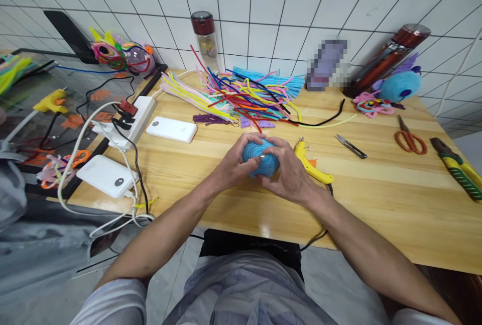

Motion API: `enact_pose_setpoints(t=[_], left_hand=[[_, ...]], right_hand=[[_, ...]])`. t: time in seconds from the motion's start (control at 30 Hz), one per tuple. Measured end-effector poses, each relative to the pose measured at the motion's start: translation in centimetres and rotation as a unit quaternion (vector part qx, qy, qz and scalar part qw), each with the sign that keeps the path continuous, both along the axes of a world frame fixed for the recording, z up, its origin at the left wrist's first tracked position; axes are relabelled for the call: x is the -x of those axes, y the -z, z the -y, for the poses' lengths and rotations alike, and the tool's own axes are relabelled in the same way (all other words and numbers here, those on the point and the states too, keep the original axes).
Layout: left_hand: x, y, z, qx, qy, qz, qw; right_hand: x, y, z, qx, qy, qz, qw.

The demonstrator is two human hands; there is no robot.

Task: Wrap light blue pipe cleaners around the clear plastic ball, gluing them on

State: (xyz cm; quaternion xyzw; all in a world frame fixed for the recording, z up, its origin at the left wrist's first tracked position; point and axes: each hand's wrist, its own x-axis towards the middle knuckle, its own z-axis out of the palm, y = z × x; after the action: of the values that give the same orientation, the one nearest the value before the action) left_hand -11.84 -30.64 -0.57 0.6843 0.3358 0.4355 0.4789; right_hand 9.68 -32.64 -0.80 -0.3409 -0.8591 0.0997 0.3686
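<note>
Left hand (234,165): fingers curled round the left side of a blue ball (269,167), thumb laid across its near face. Right hand (289,170): closed on the right side of the same ball, index finger bent over the top, its tip close to the left thumb. Both hands thus clamped on one object; a small shiny spot shows between the two. Ball surface ridged in rings, as if coiled.

Position: ball is over the near-middle part of the wooden table (380,219), in front of the person's body. Whether its underside touches the wood, I cannot tell from where I stand.

Surroundings, right: yellow glue gun (313,165) lies just beside the right hand, nozzle pointing away from the person. Farther right, well apart from the hands, in order: small snips (351,146), orange-handled scissors (409,140), green-and-yellow pliers (457,169).

Beyond the hands: loose heap of many-coloured fuzzy stems (244,95), nearest strands close to the ball. Clear bottle (208,46) with dark red lid stands behind the heap.

Left: white power bank (171,129) flat on the wood, near a white power strip (140,120) with plugs in it.
</note>
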Motion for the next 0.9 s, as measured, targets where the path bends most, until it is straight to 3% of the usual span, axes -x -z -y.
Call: enact_pose_setpoints(t=[0.2,0.53,0.9], left_hand=[[-0.3,-0.3,0.6,0.026,-0.016,0.021,0.999],[-0.6,-0.7,1.5,-0.077,-0.077,-0.029,0.994],[-0.9,-0.6,1.7,-0.086,-0.108,-0.047,0.989]], right_hand=[[0.2,0.1,0.1,0.005,0.017,0.005,1.0],[0.4,0.1,0.3,0.002,0.037,-0.009,0.999],[0.8,-0.1,0.6,0.019,0.05,-0.017,0.998]])
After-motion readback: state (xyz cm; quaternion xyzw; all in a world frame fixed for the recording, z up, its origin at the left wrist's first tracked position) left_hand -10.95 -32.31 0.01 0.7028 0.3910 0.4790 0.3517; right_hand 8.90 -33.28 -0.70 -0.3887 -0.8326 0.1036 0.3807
